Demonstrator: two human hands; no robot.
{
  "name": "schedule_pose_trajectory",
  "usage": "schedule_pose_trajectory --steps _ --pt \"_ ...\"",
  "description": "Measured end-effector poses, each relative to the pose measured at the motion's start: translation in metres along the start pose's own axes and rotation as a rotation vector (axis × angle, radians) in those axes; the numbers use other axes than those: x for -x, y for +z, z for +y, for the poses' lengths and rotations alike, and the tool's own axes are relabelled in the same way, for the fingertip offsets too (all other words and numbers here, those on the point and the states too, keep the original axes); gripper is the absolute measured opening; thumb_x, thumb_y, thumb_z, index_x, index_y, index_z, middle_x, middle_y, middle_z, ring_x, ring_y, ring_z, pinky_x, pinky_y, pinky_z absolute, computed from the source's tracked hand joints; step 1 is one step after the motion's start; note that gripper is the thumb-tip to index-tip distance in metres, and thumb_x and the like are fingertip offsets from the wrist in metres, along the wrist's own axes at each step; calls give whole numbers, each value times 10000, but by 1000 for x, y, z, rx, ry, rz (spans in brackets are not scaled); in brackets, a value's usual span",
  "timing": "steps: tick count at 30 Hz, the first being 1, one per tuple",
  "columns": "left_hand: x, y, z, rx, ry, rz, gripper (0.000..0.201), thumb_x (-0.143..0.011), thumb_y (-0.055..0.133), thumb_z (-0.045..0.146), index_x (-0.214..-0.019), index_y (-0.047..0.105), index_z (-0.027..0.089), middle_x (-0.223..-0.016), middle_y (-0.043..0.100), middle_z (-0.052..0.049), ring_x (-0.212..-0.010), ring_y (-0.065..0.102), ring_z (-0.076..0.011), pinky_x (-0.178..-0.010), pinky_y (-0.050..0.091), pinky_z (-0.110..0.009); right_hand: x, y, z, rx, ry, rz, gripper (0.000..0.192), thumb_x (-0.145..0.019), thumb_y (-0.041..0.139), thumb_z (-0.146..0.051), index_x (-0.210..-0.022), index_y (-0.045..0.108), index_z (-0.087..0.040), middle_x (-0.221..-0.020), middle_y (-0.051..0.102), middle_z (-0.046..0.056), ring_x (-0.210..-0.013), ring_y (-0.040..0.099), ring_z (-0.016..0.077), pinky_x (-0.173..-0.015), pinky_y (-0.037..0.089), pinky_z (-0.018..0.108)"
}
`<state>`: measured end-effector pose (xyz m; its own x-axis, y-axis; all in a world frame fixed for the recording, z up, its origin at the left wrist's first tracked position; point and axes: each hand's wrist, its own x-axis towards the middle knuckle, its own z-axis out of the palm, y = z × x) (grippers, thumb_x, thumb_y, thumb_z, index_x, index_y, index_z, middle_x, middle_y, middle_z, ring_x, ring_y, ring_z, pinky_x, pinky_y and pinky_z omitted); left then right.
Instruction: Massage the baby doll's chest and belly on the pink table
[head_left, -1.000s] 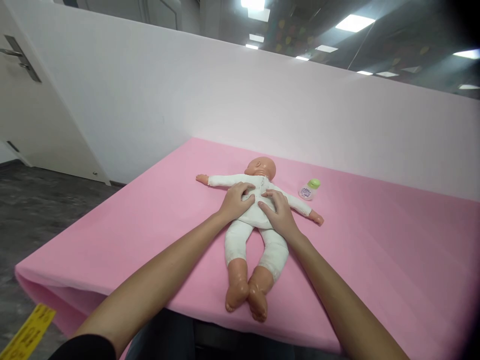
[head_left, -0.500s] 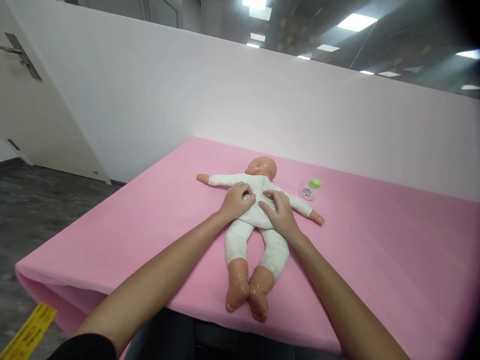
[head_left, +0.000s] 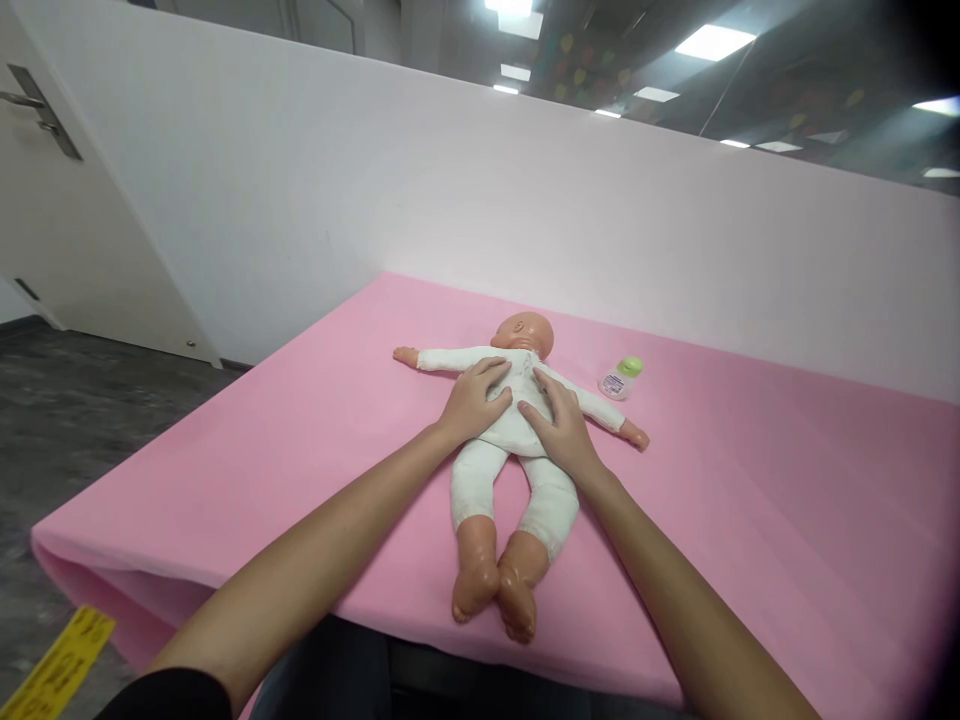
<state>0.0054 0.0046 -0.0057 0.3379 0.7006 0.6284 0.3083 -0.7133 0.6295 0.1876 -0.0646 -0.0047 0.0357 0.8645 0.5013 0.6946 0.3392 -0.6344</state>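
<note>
A baby doll (head_left: 516,425) with a white cloth body lies on a pink-covered table, its head turned to the left and its arms spread wide. Its bare plastic feet point toward me. My left hand (head_left: 475,400) rests on the left side of the doll's torso, fingers stretched out. On the torso's right side lies my right hand (head_left: 561,425), its fingers extended and the thumb apart. Both thumbs point inward, with a strip of white cloth showing between them. Parts of the torso under my palms are hidden.
A small clear bottle with a green cap (head_left: 621,378) is on the pink cover (head_left: 757,480), right of the doll. Behind the table runs a white wall (head_left: 480,190) with glass above. A door (head_left: 82,190) is at the left, and a yellow strip (head_left: 60,660) shows at the lower left.
The fingers of both hands have straightened from a curled position and now lie flatter along the doll's torso. The doll and bottle have not moved.
</note>
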Motion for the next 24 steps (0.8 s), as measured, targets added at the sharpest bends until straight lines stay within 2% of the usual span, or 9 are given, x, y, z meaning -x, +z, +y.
schedule_pose_trajectory --steps 5,12,14,17,19,24 --pt "-1 -2 2 -2 -28 -4 343 -888 618 201 -1218 711 184 -1242 696 -77 -1195 638 -260 -1084 507 -434 0 0 2 20 -11 5 565 -942 625 -480 -1462 543 -273 -1491 589 88 -1371 481 338 -1176 372 587" --pt "-1 -3 6 -31 -61 -13 125 -868 611 181 -936 714 193 -933 703 -36 -934 641 -219 -895 522 -385 0 -1 0 14 -45 8 509 -946 620 -477 -1413 567 -281 -1428 619 92 -1347 499 337 -1168 374 587" --pt "-1 -3 6 -41 -68 -17 134 -869 609 188 -958 708 194 -917 697 -35 -915 629 -221 -872 514 -383 0 -1 0 15 -55 9 483 -947 618 -481 -1387 581 -285 -1397 630 93 -1333 512 334 -1165 378 581" --pt "0 -3 6 -31 -67 -12 297 -874 606 189 -1156 701 192 -1014 716 -52 -959 632 -229 -897 504 -392 0 -1 0 29 -52 9 453 -947 619 -484 -1353 601 -285 -1347 637 95 -1307 524 330 -1156 386 577" --pt "0 -4 6 -36 -74 -15 343 -879 607 194 -1210 694 188 -1031 716 -61 -976 634 -235 -911 500 -399 -1 0 1 38 -43 6 448 -946 621 -487 -1345 609 -284 -1320 630 95 -1298 521 328 -1155 385 573" --pt "-1 -4 6 -41 -73 -28 97 -877 604 198 -908 696 189 -885 682 -33 -901 617 -214 -851 487 -371 -1 0 2 27 -14 -7 420 -942 634 -474 -1311 635 -274 -1227 614 91 -1258 522 319 -1142 393 549"
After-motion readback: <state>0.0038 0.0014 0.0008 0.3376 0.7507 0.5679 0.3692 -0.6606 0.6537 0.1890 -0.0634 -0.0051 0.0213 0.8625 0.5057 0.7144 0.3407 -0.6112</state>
